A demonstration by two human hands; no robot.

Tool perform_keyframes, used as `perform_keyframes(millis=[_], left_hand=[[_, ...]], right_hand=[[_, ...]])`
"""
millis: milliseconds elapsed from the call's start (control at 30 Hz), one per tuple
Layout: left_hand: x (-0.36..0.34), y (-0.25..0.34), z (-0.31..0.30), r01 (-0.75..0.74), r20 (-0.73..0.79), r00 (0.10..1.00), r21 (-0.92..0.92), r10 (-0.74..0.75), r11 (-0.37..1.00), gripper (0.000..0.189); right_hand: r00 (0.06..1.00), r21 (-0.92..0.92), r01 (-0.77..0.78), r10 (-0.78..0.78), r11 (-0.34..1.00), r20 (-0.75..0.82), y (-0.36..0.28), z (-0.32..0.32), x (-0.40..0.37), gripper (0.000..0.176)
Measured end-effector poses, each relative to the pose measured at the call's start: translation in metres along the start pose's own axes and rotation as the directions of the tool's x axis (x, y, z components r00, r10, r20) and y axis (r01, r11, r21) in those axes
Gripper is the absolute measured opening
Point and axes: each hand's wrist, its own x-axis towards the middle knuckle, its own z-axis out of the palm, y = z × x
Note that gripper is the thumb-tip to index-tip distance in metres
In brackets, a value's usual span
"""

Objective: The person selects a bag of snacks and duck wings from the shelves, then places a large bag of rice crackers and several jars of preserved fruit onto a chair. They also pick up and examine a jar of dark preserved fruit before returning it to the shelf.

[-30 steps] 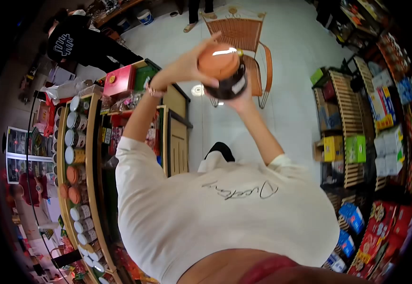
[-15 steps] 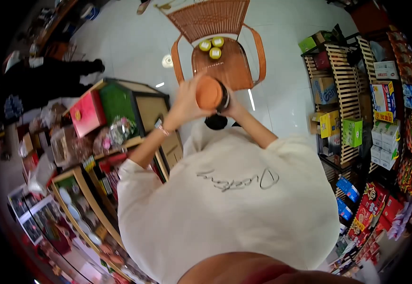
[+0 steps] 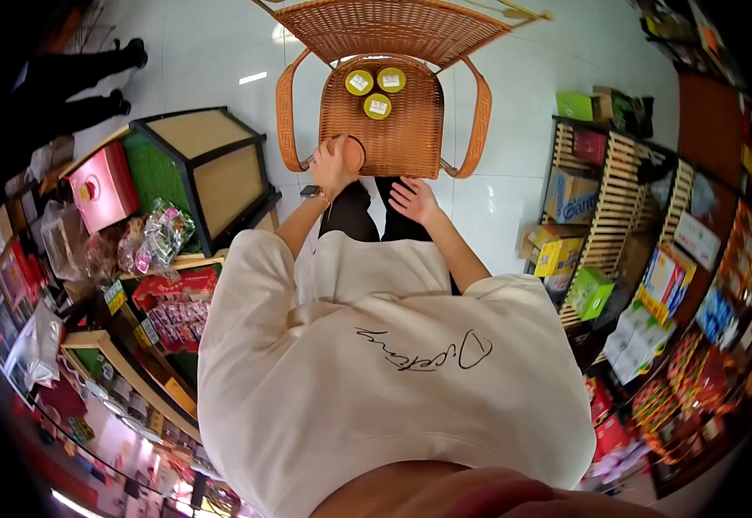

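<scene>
Item location: the round orange-topped container (image 3: 356,155) sits at the front edge of the seat of the brown woven rattan armchair (image 3: 410,138), under the person's left hand (image 3: 333,166).

Grip state:
- Left hand: fingers are wrapped over the container's top and near side, clamped on it.
- Right hand (image 3: 412,200): fingers spread, palm empty. It is held above the dark trousers (image 3: 350,216), near the seat edge but apart from the container.

Handling, as judged from here:
- It is probably a rigid jar with a smooth lid and wall, so it is likely to be slippery.
- If the body is glass it will be fairly heavy for its size and breakable.
- The woven seat is uneven, so a jar may rock on it.
- Best hold: around the body below the lid, with the second hand under the base.

Hidden or unclear:
- The hand covers most of the container. Its body, label and base cannot be made out.
- Whether it rests on the seat or is held just above it cannot be told.
- The orange top blends into the rattan.
- 3 yellow-lidded jars (image 3: 377,106) stand further back on the seat, and only their tops show
</scene>
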Motion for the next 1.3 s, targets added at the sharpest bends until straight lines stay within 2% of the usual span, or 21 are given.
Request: perform_keyframes(millis=[100, 133, 233, 267, 367, 400, 467, 567, 633, 733, 800, 833, 867, 933, 1000, 1067, 1100, 1133, 1233, 1300], left_hand=[[0.049, -0.014, 0.032, 0.089, -0.116, 0.988, -0.074, -0.098, 0.993, 0.095], [0.063, -0.020, 0.042, 0.109, -0.117, 0.986, -0.083, -0.119, 0.991, 0.095], [0.101, -0.029, 0.056, 0.038, -0.232, 0.970, -0.130, -0.068, 0.991, 0.094], [0.112, -0.031, 0.060, 0.059, -0.219, 0.972, -0.135, -0.088, 0.989, 0.093], [0.138, -0.036, 0.079, 0.009, -0.286, 0.957, -0.144, -0.051, 0.990, 0.091], [0.141, -0.036, 0.083, 0.017, -0.296, 0.953, -0.163, -0.065, 0.986, 0.088], [0.144, -0.037, 0.088, 0.048, -0.279, 0.956, -0.163, -0.092, 0.985, 0.087], [0.155, -0.040, 0.098, 0.106, -0.253, 0.956, -0.171, -0.148, 0.980, 0.091], [0.157, -0.036, 0.102, 0.141, -0.218, 0.959, -0.178, -0.178, 0.974, 0.095], [0.160, -0.014, 0.092, 0.305, -0.125, 0.943, -0.041, -0.308, 0.951, 0.101], [0.159, -0.002, 0.090, 0.319, -0.193, 0.930, -0.008, -0.314, 0.948, 0.104], [0.160, 0.003, 0.087, 0.323, -0.230, 0.922, 0.012, -0.312, 0.946, 0.105], [0.157, 0.010, 0.076, 0.308, -0.138, 0.940, -0.037, -0.311, 0.951, 0.098], [0.151, 0.015, 0.085, 0.287, -0.187, 0.939, -0.039, -0.289, 0.957, 0.093], [0.146, 0.021, 0.082, 0.252, -0.233, 0.939, -0.037, -0.254, 0.967, 0.086], [0.144, 0.031, 0.065, 0.176, -0.289, 0.930, -0.191, -0.226, 0.966, 0.083], [0.147, 0.033, 0.057, 0.132, -0.321, 0.922, -0.264, -0.216, 0.956, 0.082], [0.153, 0.034, 0.051, 0.092, -0.323, 0.930, -0.255, -0.175, 0.963, 0.079], [0.178, 0.029, 0.045, -0.007, -0.305, 0.951, -0.200, -0.055, 0.980, 0.072], [0.201, 0.024, 0.050, -0.043, -0.269, 0.963, -0.135, 0.005, 0.990, 0.067]], right_hand=[[0.998, -0.050, 0.064, -0.063, 0.997, 0.017, -0.054, 0.023, 0.035, 0.042], [0.995, -0.040, 0.081, -0.079, 0.996, 0.058, -0.068, 0.024, 0.059, 0.052], [0.992, -0.072, 0.117, -0.120, 0.990, -0.042, -0.103, 0.057, 0.096, 0.064], [0.990, -0.128, 0.136, -0.141, 0.982, -0.026, -0.111, 0.067, 0.102, 0.074], [0.984, -0.170, 0.080, -0.105, 0.982, -0.142, -0.135, 0.103, 0.123, 0.084], [0.990, -0.185, 0.095, -0.112, 0.978, -0.082, -0.139, 0.113, 0.120, 0.086], [0.991, -0.219, 0.132, -0.124, 0.967, 0.050, -0.144, 0.131, 0.119, 0.091], [0.994, -0.268, 0.087, -0.067, 0.959, 0.083, -0.150, 0.130, 0.140, 0.092], [0.999, -0.271, 0.041, -0.034, 0.962, 0.033, -0.151, 0.128, 0.150, 0.091], [1.000, -0.259, -0.020, 0.019, 0.966, -0.007, -0.151, 0.121, 0.162, 0.088], [0.997, -0.239, -0.075, 0.066, 0.968, -0.046, -0.154, 0.115, 0.168, 0.086], [0.999, -0.313, -0.003, -0.008, 0.950, -0.033, -0.157, 0.114, 0.172, 0.086], [0.997, -0.377, 0.068, -0.078, 0.924, -0.011, -0.157, 0.116, 0.173, 0.086], [0.971, -0.475, 0.226, -0.238, 0.851, 0.036, -0.159, 0.136, 0.155, 0.088], [0.926, -0.473, 0.369, -0.360, 0.800, 0.113, -0.159, 0.135, 0.172, 0.090], [0.868, -0.507, 0.475, -0.479, 0.719, 0.133, -0.159, 0.132, 0.184, 0.090], [0.834, -0.542, 0.511, -0.538, 0.667, 0.124, -0.158, 0.136, 0.187, 0.089], [0.795, -0.576, 0.542, -0.595, 0.612, 0.117, -0.157, 0.139, 0.189, 0.088], [0.596, -0.723, 0.603, -0.793, 0.337, 0.127, -0.153, 0.152, 0.180, 0.080], [0.573, -0.825, 0.505, -0.814, 0.255, 0.099, -0.150, 0.154, 0.179, 0.078]])
